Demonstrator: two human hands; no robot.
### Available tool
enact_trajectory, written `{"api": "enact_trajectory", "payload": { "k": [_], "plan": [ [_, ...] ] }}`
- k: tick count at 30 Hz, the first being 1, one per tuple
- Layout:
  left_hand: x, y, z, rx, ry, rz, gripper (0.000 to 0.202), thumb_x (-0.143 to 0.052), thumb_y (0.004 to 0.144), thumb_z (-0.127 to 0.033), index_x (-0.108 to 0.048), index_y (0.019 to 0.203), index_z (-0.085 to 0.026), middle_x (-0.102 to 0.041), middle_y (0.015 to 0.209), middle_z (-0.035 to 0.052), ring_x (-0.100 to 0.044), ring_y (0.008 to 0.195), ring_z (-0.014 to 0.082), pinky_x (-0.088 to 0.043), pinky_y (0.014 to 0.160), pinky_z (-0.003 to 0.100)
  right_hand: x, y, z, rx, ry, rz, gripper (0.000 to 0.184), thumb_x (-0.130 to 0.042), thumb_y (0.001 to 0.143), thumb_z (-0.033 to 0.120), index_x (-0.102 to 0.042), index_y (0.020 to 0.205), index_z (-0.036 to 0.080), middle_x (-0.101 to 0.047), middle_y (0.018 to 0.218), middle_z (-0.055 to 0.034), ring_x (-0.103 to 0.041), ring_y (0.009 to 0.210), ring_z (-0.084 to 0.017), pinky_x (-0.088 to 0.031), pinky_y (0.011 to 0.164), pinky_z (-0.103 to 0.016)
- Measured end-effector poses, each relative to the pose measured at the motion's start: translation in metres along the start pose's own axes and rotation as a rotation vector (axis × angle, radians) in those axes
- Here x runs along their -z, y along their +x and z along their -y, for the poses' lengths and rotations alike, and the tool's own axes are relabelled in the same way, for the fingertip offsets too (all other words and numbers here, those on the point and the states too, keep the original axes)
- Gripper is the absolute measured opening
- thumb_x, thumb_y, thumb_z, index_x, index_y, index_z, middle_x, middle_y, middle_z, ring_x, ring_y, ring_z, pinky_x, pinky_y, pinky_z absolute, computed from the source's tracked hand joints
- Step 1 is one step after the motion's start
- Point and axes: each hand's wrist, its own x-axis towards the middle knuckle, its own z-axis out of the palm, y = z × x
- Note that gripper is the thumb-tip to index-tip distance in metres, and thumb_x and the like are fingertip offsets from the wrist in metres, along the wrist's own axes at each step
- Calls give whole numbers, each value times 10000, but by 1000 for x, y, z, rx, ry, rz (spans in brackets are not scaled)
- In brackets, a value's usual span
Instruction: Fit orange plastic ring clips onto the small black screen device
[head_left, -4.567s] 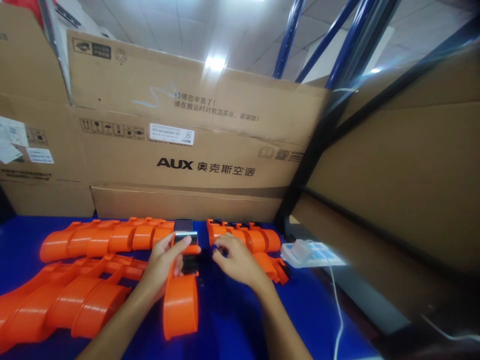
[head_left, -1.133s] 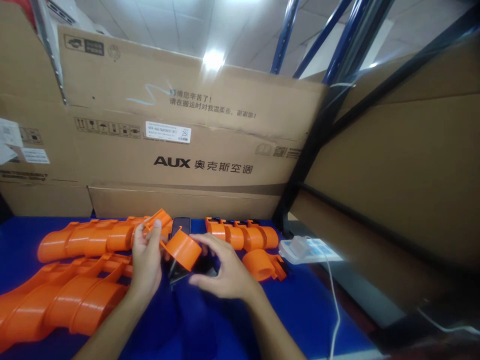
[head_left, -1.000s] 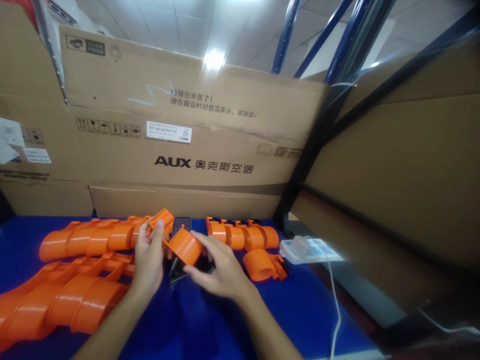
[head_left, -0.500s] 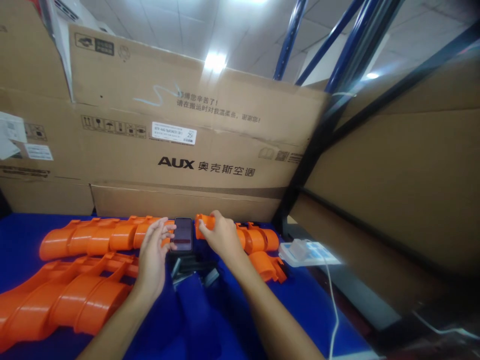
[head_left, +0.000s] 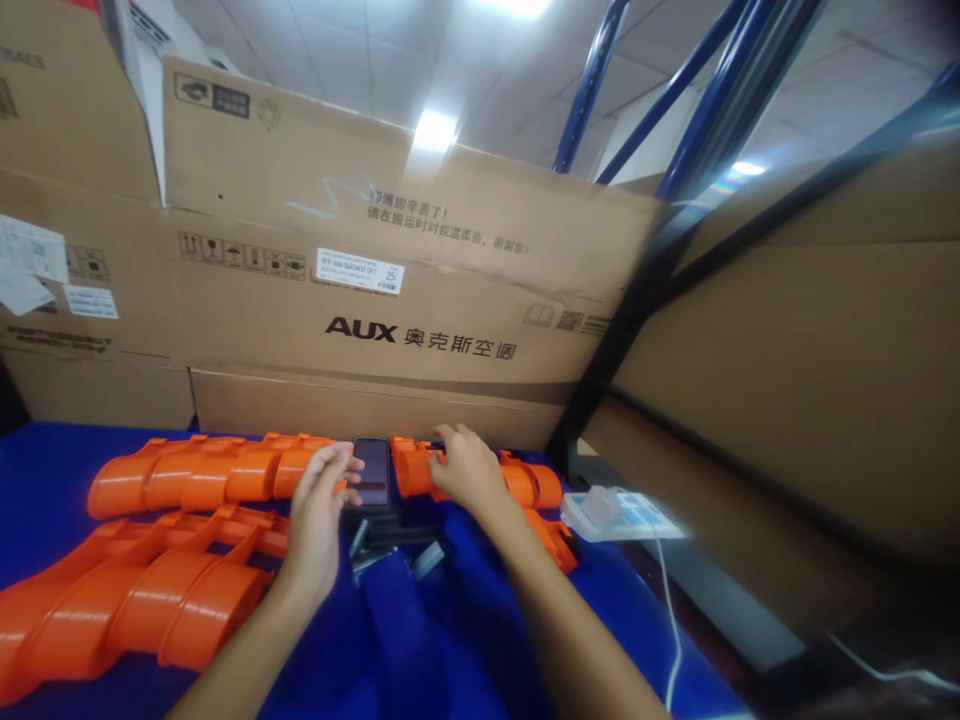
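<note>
My right hand [head_left: 463, 472] rests on the left end of a row of orange curved plastic segments [head_left: 412, 468] at the back of the blue table, its fingers curled over the end piece. My left hand [head_left: 319, 520] hovers with its fingers spread beside a dark phone [head_left: 372, 472] that lies between the two orange rows; the fingertips reach the phone's left edge. Small dark grey clips [head_left: 390, 542] lie on the cloth just in front of the phone.
A long orange segment row [head_left: 202, 475] and a wider orange chain [head_left: 120, 600] lie at the left. Large cardboard boxes [head_left: 375, 300] wall the back. A white power strip [head_left: 619, 512] with a cable sits at the right edge, beside a blue rack.
The orange piece that both hands held a second ago has gone onto the left end of the right row. My right hand moved back with it; my left hand let go and opened.
</note>
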Motion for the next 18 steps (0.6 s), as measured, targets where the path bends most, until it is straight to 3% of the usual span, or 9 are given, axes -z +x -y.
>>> {"api": "enact_trajectory", "payload": {
  "k": [3, 5, 10, 18],
  "plan": [
    [-1, -2, 1, 28, 20, 24, 348, -764, 747, -412, -690, 1011, -197, -680, 892, 33, -616, 783, 154, -465, 590, 224, 4, -3, -20, 126, -46, 106, 678, -723, 733, 219, -522, 1380, 234, -542, 1398, -141, -484, 1234, -349, -369, 978, -445],
    [-2, -3, 1, 38, 32, 32, 351, -772, 736, -411, -689, 1003, -199, -685, 883, 33, -618, 775, 156, -460, 583, 225, 2, -4, -27, 186, -74, 164, 738, -764, 679, 206, -528, 1377, 257, -517, 1444, -122, -476, 1228, -356, -357, 975, -459],
    [-2, -2, 2, 35, 45, 36, 372, -788, 710, -418, -693, 989, -193, -689, 857, 35, -621, 757, 159, -452, 574, 224, -1, -5, -30, 264, -86, 174, 608, -776, 718, 251, -584, 1293, 216, -672, 1218, -108, -534, 1125, -308, -360, 948, -406],
    [0, -2, 6, 40, 77, 69, 338, -782, 727, -408, -704, 976, -192, -697, 881, 44, -619, 772, 165, -468, 601, 236, 38, -15, -38, 320, -146, -9, 670, -743, 779, 234, -501, 1400, 162, -605, 1312, -171, -488, 1135, -345, -343, 938, -456]
  ]
}}
